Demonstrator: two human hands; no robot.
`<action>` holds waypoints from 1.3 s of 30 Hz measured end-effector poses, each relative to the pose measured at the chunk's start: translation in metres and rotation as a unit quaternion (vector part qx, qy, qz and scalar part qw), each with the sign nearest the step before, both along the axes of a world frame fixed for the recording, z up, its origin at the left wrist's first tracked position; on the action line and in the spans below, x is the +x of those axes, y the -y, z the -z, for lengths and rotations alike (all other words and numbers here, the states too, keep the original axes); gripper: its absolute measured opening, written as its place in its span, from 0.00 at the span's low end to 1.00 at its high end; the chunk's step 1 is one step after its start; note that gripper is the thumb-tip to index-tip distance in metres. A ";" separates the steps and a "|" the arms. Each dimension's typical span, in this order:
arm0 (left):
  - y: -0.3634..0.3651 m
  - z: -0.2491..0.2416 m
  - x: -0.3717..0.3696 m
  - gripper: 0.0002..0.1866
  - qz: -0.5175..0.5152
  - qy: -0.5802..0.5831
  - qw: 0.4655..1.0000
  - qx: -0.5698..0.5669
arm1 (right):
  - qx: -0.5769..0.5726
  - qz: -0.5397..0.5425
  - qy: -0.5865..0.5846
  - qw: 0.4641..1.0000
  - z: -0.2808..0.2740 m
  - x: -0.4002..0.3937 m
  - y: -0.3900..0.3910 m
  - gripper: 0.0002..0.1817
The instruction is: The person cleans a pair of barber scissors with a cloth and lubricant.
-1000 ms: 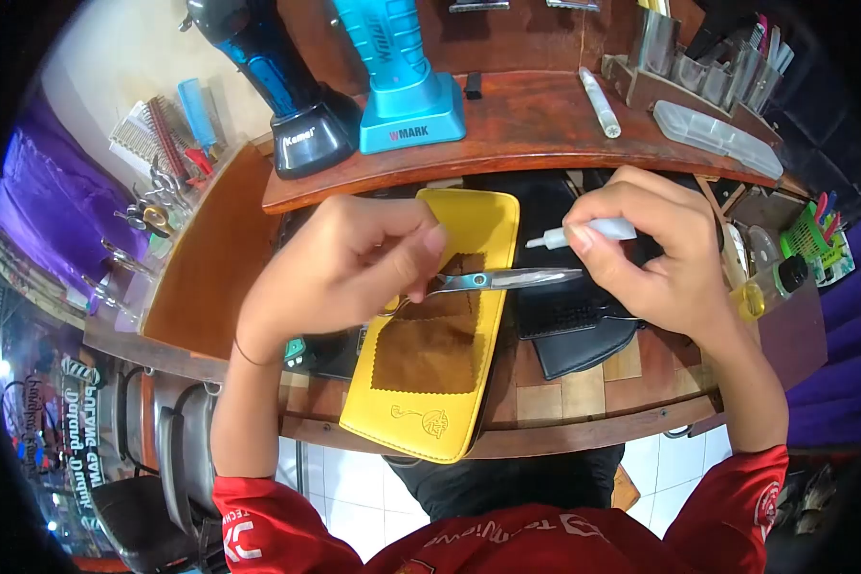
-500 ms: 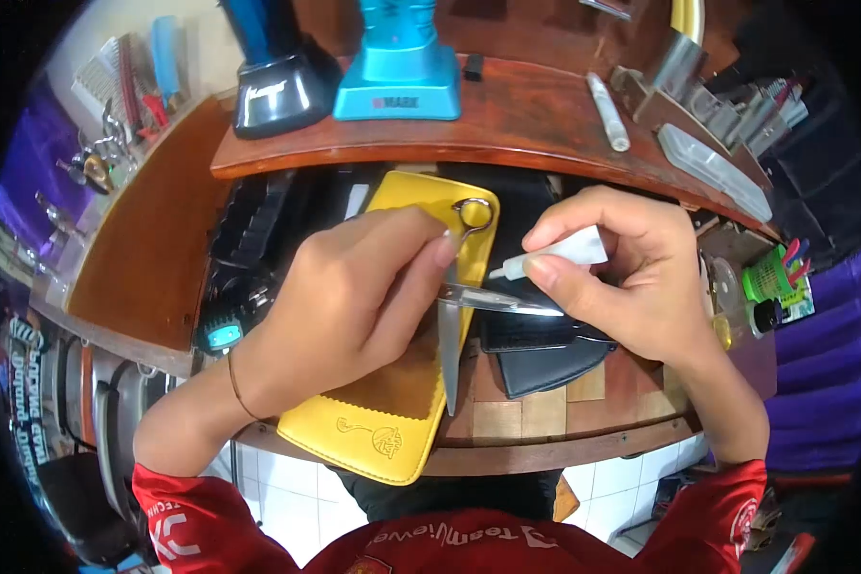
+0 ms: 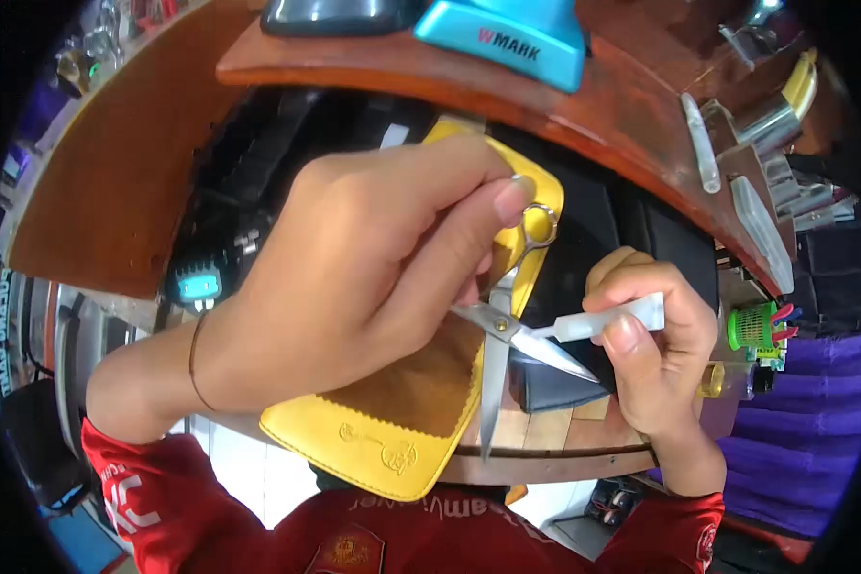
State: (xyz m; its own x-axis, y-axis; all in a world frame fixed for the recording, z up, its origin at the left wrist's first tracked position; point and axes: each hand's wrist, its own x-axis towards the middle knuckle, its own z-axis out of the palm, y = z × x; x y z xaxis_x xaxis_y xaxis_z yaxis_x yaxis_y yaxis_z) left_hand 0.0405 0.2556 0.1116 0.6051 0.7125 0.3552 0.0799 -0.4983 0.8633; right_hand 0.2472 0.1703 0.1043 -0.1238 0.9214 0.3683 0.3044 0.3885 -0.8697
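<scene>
Open scissors [image 3: 500,330] hang with their blades spread, held at one handle by my left hand [image 3: 383,249], whose fingers are closed. One finger ring shows beyond my fingertips. My right hand [image 3: 655,340] pinches a small white tube [image 3: 610,318] between thumb and fingers. The tube's thin nozzle points left, beside the scissors' pivot; whether it touches the metal I cannot tell. Beneath the scissors and my left hand lies a yellow case [image 3: 359,445] with a brown panel. A dark pouch [image 3: 555,385] lies under the blade that points right.
A raised wooden shelf [image 3: 402,86] crosses the back, bearing a blue stand marked WMARK [image 3: 507,40] and a black base [image 3: 340,14]. A white tube-like item [image 3: 701,143] lies at its right. Further right are a green basket [image 3: 751,326] and a small yellow bottle [image 3: 727,379].
The view has shifted and my left hand looks larger and nearer. The scissors show more plainly, blades crossed apart. The tube's nozzle has come down close to the pivot.
</scene>
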 end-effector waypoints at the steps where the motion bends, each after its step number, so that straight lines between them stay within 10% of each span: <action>1: -0.002 0.003 0.001 0.12 -0.004 -0.001 1.000 -0.012 | -0.012 -0.004 -0.001 1.000 0.001 0.001 0.000 0.13; 3: -0.003 0.010 0.001 0.10 0.005 -0.020 0.986 0.168 | 0.014 -0.050 -0.015 0.999 0.004 0.004 -0.001 0.07; 11: -0.001 0.012 0.001 0.09 0.022 -0.018 0.987 0.161 | 0.010 -0.019 -0.070 0.997 0.003 0.001 0.013 0.07; 15: -0.002 0.010 -0.001 0.06 0.002 -0.048 0.943 0.329 | 0.029 -0.061 -0.011 0.998 0.007 0.000 0.008 0.08; 39: -0.004 0.017 -0.003 0.08 0.041 -0.065 0.941 0.329 | 0.024 -0.038 0.124 0.991 0.000 -0.004 0.012 0.11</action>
State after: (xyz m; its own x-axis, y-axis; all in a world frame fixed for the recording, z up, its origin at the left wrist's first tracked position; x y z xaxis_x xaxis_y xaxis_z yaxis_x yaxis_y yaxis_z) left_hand 0.0373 0.2592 0.0944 0.7177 0.3127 0.6222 0.1019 -0.9310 0.3504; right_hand 0.2430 0.1587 0.1041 -0.2850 0.8879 0.3611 0.4752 0.4581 -0.7512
